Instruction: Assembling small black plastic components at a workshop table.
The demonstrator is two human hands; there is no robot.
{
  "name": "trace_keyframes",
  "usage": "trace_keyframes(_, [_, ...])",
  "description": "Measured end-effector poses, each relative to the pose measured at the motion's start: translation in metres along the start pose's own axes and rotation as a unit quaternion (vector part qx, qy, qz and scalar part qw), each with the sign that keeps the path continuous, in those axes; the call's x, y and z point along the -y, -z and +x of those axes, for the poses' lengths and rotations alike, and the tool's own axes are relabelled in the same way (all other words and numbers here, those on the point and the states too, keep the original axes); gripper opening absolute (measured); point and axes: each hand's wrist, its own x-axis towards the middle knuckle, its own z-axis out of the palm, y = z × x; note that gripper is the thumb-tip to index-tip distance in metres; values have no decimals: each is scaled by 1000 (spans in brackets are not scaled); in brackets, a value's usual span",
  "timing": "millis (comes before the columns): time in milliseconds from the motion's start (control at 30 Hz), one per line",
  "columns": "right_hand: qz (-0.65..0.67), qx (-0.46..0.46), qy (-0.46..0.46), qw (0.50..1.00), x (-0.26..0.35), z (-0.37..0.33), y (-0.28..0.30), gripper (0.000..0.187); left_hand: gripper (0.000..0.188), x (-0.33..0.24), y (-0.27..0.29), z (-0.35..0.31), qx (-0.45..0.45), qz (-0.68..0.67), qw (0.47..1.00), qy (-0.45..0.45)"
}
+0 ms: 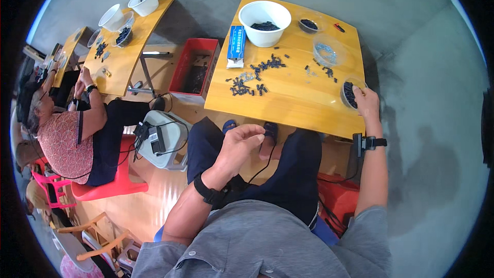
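My right hand [366, 104] reaches to the clear bowl [354, 81] at the table's right edge, its fingertips at the small black parts [350, 95] inside. Those fingers are bent together, and what they hold, if anything, is hidden. Above my lap, just off the table's near edge, my left hand [240, 148] has thumb and fingers pinched; anything between them is too small to make out. On the yellow table [293, 103] lie loose black cylindrical pieces [268, 65] in scattered groups, with small silvery bits [246, 76] among them.
A white tub [265, 38] of black parts stands at the back beside a blue box [236, 46]. Two clear bowls [329, 54] [311, 24] and a red-and-black tool [339, 28] lie right. A red crate [193, 72] sits left on the floor. Another person [64, 141] works at a neighbouring table.
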Motion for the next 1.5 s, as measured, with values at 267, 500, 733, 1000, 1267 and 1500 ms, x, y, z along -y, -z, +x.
trace_keyframes(267, [51, 37, 197, 978, 55, -30, -87, 15, 16, 22, 16, 9, -63, 4, 997, 41])
trace_keyframes(500, [69, 162, 245, 954, 126, -71, -157, 19, 16, 22, 17, 2, -58, 7, 998, 37])
trace_keyframes(733, [23, 112, 285, 952, 141, -67, -173, 22, 16, 24, 28, 5, -84, -6, 995, 47])
trace_keyframes(1000, [105, 105, 249, 957, 126, -63, -185, 15, 16, 18, 29, 8, -74, -6, 996, 49])
trace_keyframes(1267, [545, 343, -17, 765, 141, -100, -124, 12, 24, 2, 18, 23, -124, 7, 992, -27])
trace_keyframes(1500, [564, 390, -21, 728, 152, -128, -95, 14, 21, -19, -1, 23, -78, -17, 995, -67])
